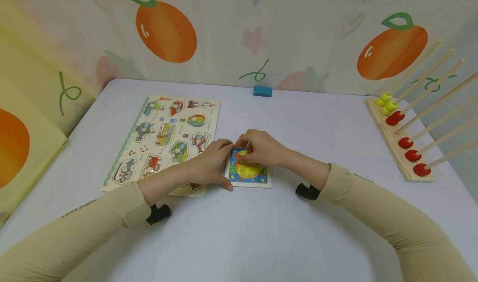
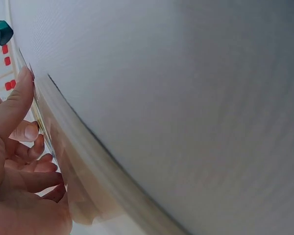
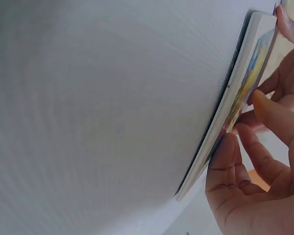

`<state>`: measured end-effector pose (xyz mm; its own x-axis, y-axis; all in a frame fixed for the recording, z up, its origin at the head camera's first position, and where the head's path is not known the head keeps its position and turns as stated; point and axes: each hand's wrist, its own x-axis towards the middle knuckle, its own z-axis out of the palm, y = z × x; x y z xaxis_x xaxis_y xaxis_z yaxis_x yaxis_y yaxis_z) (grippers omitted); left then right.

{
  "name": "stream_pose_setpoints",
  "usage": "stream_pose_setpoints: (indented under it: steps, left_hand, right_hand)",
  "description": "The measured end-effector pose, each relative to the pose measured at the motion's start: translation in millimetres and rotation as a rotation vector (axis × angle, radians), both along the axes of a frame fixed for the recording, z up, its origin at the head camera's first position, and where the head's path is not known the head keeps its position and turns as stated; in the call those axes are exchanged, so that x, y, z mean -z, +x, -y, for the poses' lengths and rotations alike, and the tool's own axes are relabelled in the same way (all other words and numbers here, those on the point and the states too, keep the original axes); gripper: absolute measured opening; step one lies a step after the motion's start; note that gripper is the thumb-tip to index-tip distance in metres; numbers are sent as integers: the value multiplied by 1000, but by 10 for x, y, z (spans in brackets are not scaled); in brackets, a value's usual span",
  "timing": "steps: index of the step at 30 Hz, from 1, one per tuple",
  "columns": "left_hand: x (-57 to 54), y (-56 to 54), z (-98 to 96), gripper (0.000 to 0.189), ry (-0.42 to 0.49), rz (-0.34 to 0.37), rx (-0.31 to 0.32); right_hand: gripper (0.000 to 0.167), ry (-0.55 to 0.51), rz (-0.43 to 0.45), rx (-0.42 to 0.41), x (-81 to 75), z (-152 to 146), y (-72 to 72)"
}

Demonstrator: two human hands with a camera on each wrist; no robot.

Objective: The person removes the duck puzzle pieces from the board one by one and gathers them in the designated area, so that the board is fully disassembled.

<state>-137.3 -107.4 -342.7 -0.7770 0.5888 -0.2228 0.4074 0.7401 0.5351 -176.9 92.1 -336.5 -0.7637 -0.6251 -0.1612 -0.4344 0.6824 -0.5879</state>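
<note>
A small jigsaw puzzle, with a yellow picture on blue in a pale frame, lies flat between the two hands. Along its left edge rests my left hand, thumb stretched out by the near left corner and fingertips by the far left one. My right hand reaches over the puzzle's upper part, with bent thumb and fingers at its surface. In the right wrist view, those fingertips touch the puzzle's face or hover very close to it. Whether they pinch a piece is hidden.
A large vehicle peg puzzle board lies under and left of the left forearm. At the right stands a wooden counting rack with tall rods and red and yellow beads. Near the back edge is a blue block.
</note>
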Motion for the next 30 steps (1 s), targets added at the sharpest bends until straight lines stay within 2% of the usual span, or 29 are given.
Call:
stream_pose_setpoints:
  steps: [9, 30]
  left_hand:
    - [-25, -3, -14, 115, -1, 37, -27]
    - [-11, -6, -21, 118, -4, 38, -47]
  right_hand:
    - [39, 3, -28, -7, 23, 5, 1]
    - [39, 26, -21, -34, 40, -3, -39]
